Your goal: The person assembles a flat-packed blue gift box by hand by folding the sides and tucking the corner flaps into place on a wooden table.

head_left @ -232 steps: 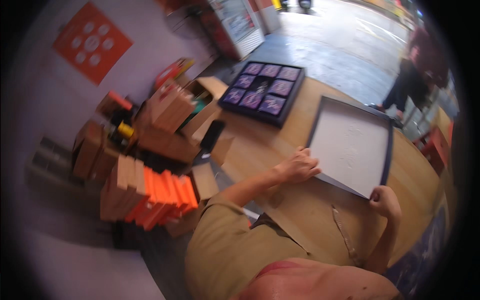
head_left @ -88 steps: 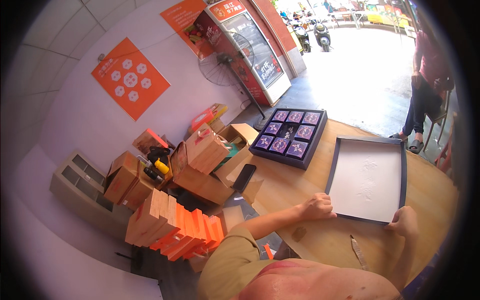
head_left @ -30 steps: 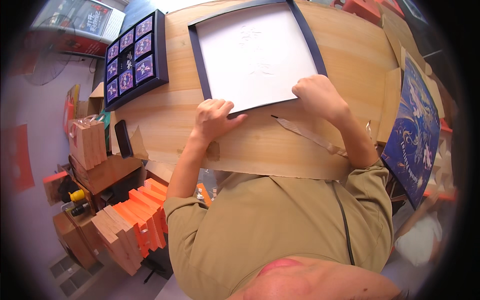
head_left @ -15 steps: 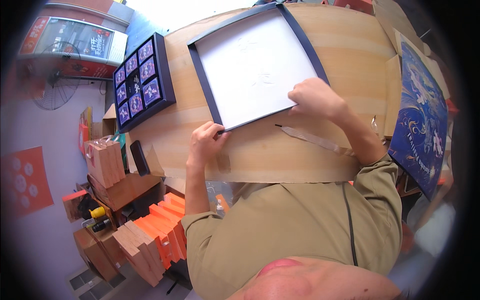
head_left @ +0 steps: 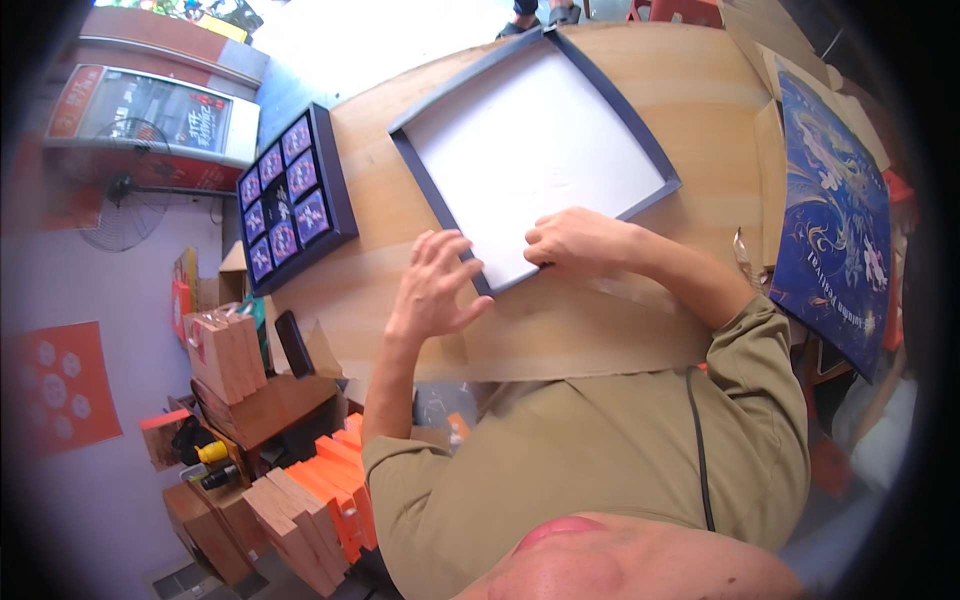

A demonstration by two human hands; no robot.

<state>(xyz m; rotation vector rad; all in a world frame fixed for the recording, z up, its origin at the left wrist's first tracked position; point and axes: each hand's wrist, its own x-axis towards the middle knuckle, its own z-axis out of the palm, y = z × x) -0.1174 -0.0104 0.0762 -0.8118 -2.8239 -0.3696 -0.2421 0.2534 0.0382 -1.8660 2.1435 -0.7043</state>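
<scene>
On the wooden table lies a shallow dark-blue box lid [head_left: 432, 190], inside up, its floor lined in white. My left hand [head_left: 435, 285] is by the lid's near left corner, fingers spread and thumb stretched out, with nothing held in it. Curled over the near wall, a little right of that corner, is my right hand [head_left: 580, 243]; its fingers are closed on the edge, and the fingertips are partly hidden. A pale tape-like strip [head_left: 625, 290] lies on the table, partly covered by my right forearm.
An open dark-blue box [head_left: 348, 215] with several square purple packs stands on the left. A black phone [head_left: 292, 342] lies at the left edge. A large blue printed panel [head_left: 835, 220] leans at the right beside cardboard. A person's feet [head_left: 540, 18] show beyond the table.
My right hand has slid left along the near wall toward the corner. The left hand has let go of the corner and spread its fingers. The lid sits slightly turned and nearer.
</scene>
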